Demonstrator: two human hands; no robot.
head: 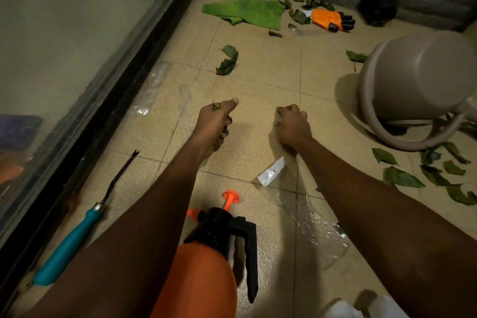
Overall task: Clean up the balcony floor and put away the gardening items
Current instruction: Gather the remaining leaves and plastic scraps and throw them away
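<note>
My left hand [216, 121] is curled into a fist over the tiled floor, and a bit of green leaf pokes out by the thumb. My right hand [291, 125] is also fisted, gripping a scrap of clear plastic wrap at the knuckles. Green leaves [227, 59] lie scattered ahead, with more leaves [402, 178] at the right. An orange spray bottle [206, 261] with a black trigger stands below my arms. A teal-handled weeder [77, 235] lies at the left by the glass door. Orange gardening gloves [330, 19] and a green cloth [247, 11] lie far ahead.
A beige watering can [413, 85] lies tipped at the right. Clear plastic wrappers [317, 224] and a white label [271, 171] litter the tiles. A black bag [378, 5] sits against the grey brick wall. The sliding glass door frame [103, 111] runs along the left.
</note>
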